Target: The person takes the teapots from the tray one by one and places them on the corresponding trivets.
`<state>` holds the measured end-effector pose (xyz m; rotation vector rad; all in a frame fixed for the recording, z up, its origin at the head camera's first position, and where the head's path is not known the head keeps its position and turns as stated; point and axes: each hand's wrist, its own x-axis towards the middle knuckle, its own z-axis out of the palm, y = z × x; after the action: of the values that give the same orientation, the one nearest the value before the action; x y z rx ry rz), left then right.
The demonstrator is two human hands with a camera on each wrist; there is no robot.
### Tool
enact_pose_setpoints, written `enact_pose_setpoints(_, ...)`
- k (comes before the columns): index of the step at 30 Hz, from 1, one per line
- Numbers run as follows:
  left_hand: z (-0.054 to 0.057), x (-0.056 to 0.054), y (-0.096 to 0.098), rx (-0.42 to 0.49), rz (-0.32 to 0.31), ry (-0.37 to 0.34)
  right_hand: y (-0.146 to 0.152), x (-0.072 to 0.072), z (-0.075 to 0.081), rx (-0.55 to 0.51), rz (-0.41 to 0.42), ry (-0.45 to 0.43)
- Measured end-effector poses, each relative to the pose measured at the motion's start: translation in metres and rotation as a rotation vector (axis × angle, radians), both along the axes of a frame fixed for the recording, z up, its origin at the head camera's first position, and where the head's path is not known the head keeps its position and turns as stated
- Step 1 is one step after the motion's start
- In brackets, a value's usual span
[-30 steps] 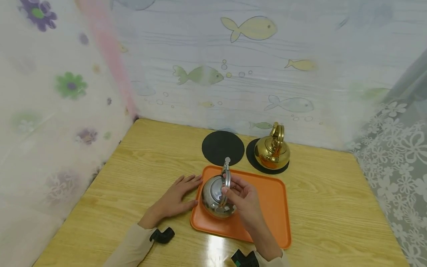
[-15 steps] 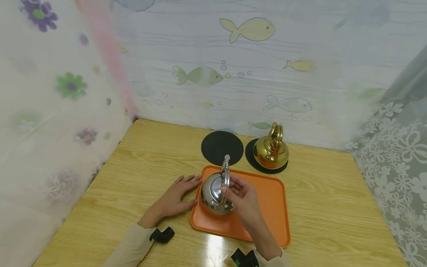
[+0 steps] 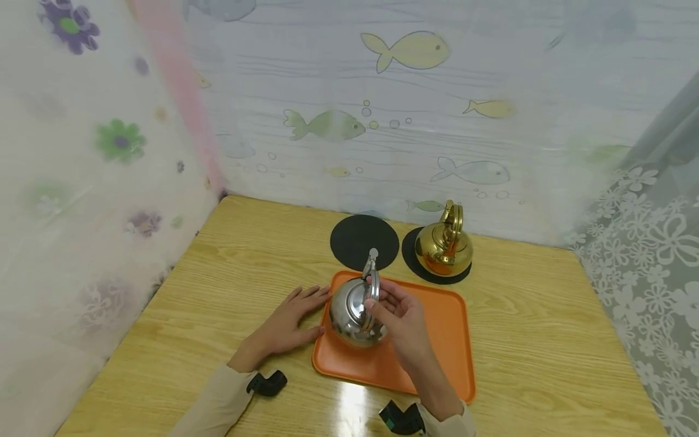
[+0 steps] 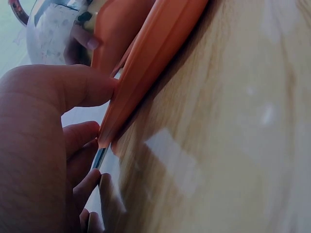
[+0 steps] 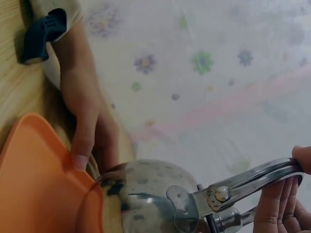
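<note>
I count one table and one tray; two kettles, the silver kettle over the tray, the gold kettle behind it; two mats behind it; two hands, left hand at its rim, right hand above it; two wrist cameras before it; beyond, perhaps eight fish, some too faded to tell.

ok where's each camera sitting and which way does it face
Head: on the head, facing forward and down at the tray, silver kettle and gold kettle; left hand and right hand show.
Left wrist: on that wrist, facing the tray's edge; left hand shows.
Right wrist: on that wrist, facing across the silver kettle; parts of both hands show.
Both wrist views share the tray and silver kettle.
</note>
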<state>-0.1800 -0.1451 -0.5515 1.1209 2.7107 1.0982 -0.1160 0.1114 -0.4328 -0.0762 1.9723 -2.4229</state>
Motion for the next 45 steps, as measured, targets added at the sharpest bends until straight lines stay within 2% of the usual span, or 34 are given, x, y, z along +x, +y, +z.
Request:
enact_pose_setpoints(13,-0.003,-0.001,0.0,0.01,-0.004,0.015,-0.001,-0.004,0.01,0.026,-0.015,0.0)
enact_pose_setpoints(23,-0.001,0.0,0.0,0.016,0.0,-0.007,-0.001,-0.01,0.015,0.024,-0.002,0.005)
enact_pose_setpoints(28,0.0,0.0,0.0,0.013,-0.001,0.005,-0.001,-0.012,0.017,0.033,-0.008,0.01)
enact_pose_setpoints(39,0.0,-0.001,0.0,0.012,-0.001,0.004,0.0,-0.02,0.016,0.074,-0.016,0.073)
enact_pose_setpoints(45,0.0,0.0,0.0,0.011,-0.005,0.007,0.002,-0.026,0.011,0.069,0.001,0.061)
